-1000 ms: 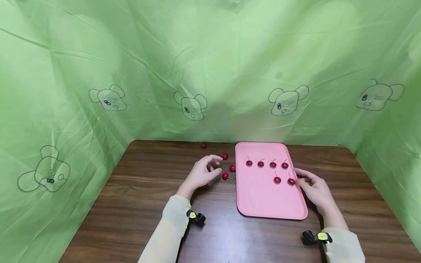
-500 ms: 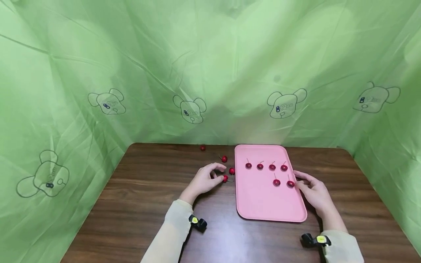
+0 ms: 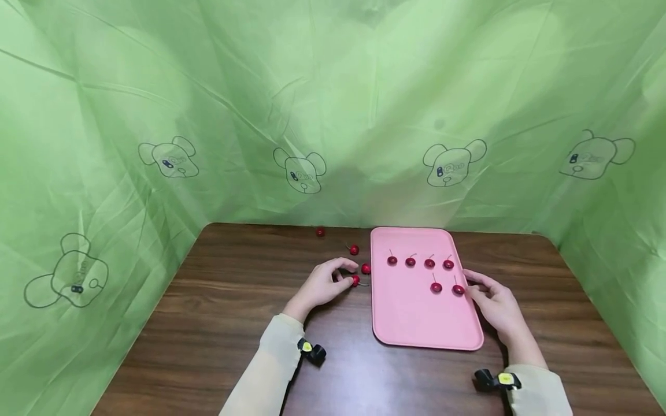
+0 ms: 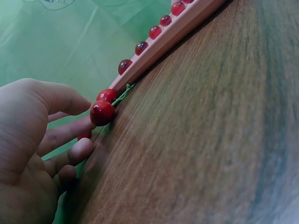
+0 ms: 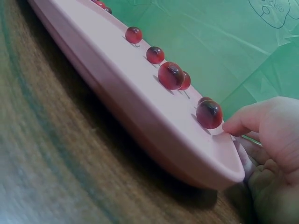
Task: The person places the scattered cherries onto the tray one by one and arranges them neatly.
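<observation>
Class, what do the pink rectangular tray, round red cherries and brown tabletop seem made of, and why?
Pink rectangular tray: probably plastic, satin; smooth, rounded rim.
Round red cherries: real or plastic, glossy; bright highlights.
Brown tabletop: wood or laminate, shiny; streaky grain, reflected light.

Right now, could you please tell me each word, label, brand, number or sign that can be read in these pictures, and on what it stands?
"Qoo", perhaps: outlined letters on an animal-face drawing on the green curtain; too blurred to be sure.
Yellow label on the left wrist's black device: too small to read.
Yellow label on the right wrist's black device: also too small.
Pink tray and red cherries: none visible.
</observation>
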A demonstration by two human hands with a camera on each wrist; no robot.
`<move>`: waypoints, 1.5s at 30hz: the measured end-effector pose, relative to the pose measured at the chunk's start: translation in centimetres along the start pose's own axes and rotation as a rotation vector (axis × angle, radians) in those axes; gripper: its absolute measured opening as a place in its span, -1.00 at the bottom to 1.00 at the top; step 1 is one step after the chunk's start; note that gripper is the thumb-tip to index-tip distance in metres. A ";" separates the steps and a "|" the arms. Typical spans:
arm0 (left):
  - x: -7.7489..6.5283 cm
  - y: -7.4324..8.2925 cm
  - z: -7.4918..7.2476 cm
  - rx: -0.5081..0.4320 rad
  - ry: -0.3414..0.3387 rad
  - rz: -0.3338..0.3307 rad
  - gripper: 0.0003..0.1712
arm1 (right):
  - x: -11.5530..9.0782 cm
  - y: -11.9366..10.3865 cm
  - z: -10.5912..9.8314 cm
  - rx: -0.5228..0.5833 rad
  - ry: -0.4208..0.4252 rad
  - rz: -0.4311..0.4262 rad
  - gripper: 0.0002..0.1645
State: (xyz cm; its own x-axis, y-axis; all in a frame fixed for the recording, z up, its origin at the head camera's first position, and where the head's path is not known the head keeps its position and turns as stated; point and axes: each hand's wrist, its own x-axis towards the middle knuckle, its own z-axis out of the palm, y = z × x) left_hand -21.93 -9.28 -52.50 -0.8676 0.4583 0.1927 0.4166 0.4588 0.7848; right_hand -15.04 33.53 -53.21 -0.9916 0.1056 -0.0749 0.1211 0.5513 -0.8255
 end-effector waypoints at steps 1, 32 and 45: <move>0.0 -0.1 0.0 0.000 0.001 0.001 -0.63 | 0.1 0.0 0.0 0.001 0.002 -0.010 -0.42; 0.5 0.0 0.2 0.069 -0.021 0.007 -0.76 | 0.4 -0.4 -0.2 -0.041 0.032 -0.031 -0.43; 0.4 -0.2 0.1 0.101 -0.079 0.043 -0.66 | 0.1 -0.4 0.1 -0.051 0.012 0.006 -0.40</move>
State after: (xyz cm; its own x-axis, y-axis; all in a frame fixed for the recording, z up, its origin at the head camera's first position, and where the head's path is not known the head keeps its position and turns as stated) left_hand -22.29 -9.13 -52.63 -0.8262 0.5357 0.1746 0.4815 0.5103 0.7126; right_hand -15.16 33.27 -52.94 -0.9902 0.1190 -0.0732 0.1300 0.5922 -0.7952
